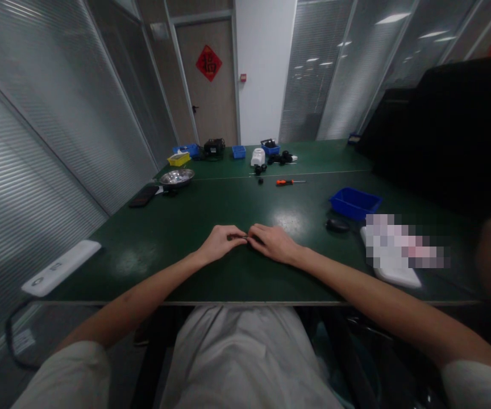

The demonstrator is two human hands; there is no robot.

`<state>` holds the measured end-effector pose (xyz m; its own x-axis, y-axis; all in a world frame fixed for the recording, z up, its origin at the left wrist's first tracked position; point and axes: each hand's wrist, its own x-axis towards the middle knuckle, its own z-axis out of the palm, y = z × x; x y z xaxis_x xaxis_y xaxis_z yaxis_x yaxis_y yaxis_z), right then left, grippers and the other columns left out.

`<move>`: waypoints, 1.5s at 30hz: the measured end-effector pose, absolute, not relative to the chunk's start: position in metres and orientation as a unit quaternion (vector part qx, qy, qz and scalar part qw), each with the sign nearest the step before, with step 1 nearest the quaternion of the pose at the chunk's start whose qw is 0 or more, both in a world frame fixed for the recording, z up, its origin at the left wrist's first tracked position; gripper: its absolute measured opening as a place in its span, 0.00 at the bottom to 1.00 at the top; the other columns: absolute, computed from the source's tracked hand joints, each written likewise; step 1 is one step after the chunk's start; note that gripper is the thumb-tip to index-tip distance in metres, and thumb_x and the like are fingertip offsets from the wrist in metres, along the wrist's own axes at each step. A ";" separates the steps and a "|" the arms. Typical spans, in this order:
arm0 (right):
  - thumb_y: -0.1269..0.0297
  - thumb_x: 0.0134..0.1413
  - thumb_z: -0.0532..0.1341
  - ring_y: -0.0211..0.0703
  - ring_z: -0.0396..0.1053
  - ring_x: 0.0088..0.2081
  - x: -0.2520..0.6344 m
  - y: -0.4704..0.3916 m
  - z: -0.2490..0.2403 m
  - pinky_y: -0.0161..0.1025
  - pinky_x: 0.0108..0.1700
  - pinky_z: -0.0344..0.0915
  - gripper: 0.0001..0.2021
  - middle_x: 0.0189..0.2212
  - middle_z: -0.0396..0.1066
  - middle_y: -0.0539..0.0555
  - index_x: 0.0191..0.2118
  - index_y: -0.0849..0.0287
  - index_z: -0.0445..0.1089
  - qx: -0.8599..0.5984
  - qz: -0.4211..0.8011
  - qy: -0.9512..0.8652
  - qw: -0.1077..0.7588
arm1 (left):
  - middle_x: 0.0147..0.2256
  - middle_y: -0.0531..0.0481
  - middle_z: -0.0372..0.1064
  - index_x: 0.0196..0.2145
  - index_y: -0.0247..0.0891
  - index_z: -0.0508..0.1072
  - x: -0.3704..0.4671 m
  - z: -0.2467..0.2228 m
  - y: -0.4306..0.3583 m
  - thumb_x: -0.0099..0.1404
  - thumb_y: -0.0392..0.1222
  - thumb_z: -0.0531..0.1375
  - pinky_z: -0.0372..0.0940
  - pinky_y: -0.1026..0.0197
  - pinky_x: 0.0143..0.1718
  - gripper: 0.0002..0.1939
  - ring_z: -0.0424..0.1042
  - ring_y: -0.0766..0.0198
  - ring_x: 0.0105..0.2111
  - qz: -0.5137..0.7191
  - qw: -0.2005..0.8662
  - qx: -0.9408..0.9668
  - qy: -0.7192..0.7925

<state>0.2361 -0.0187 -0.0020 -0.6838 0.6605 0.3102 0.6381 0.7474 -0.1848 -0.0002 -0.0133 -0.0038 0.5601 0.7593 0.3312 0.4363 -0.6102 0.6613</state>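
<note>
Presently, L hand and R hand meet low over the green surface, tips nearly touching. Fingers of both are closed in a pinch on a small item, located betw. the two sets of tips; approx. slim and dark, but mostly covered and too small to ID w/ confidence.

Straight beyond the fingers: small black piece, then, just right of it, orange-handled screwdriver, shaft pointing right. Farther past: white device w/ black parts beside it.

Right of fingers: black rounded object, near the dk. blue tray; white flat item closer to the person, partly pixelated.

Left of fingers, farther out: metal bowl, dk. phone-like slab near it. Far left, nearer the person: white power-strip-type unit, lying at an angle.
</note>
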 end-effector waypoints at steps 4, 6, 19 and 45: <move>0.57 0.72 0.52 0.41 0.69 0.35 0.239 -0.019 0.000 0.37 0.34 0.54 0.11 0.41 0.73 0.54 0.47 0.56 0.68 -0.354 0.034 -0.916 0.184 | 0.41 0.45 0.78 0.42 0.38 0.83 -0.001 0.000 -0.016 0.71 0.43 0.61 0.67 0.60 0.45 0.11 0.75 0.59 0.40 0.323 0.255 0.846 0.339; 0.57 0.72 0.53 0.40 0.69 0.35 0.240 -0.020 0.001 0.36 0.34 0.54 0.10 0.41 0.73 0.54 0.47 0.55 0.68 -0.354 0.040 -0.916 0.185 | 0.42 0.44 0.78 0.41 0.38 0.83 -0.002 0.001 -0.016 0.72 0.44 0.60 0.67 0.59 0.45 0.12 0.76 0.59 0.41 0.334 0.246 0.844 0.341; 0.57 0.71 0.55 0.40 0.69 0.35 0.243 -0.016 -0.002 0.36 0.36 0.55 0.10 0.40 0.73 0.53 0.45 0.55 0.69 -0.353 0.050 -0.911 0.206 | 0.42 0.45 0.76 0.41 0.40 0.82 -0.017 -0.012 0.012 0.73 0.43 0.59 0.66 0.55 0.47 0.11 0.71 0.57 0.43 0.258 0.090 0.885 0.376; 0.57 0.70 0.55 0.41 0.70 0.36 0.252 -0.012 0.003 0.37 0.36 0.56 0.10 0.40 0.74 0.52 0.44 0.55 0.69 -0.372 0.061 -0.898 0.228 | 0.50 0.45 0.74 0.53 0.40 0.75 -0.045 0.004 0.008 0.74 0.44 0.56 0.68 0.55 0.52 0.15 0.74 0.57 0.49 0.221 0.147 0.888 0.374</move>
<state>0.2519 -0.0120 0.0027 -0.6190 0.6964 0.3631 0.6409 0.7151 -0.2789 -0.0446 0.0080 0.0036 0.6221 0.7303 0.2822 0.6004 -0.6763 0.4266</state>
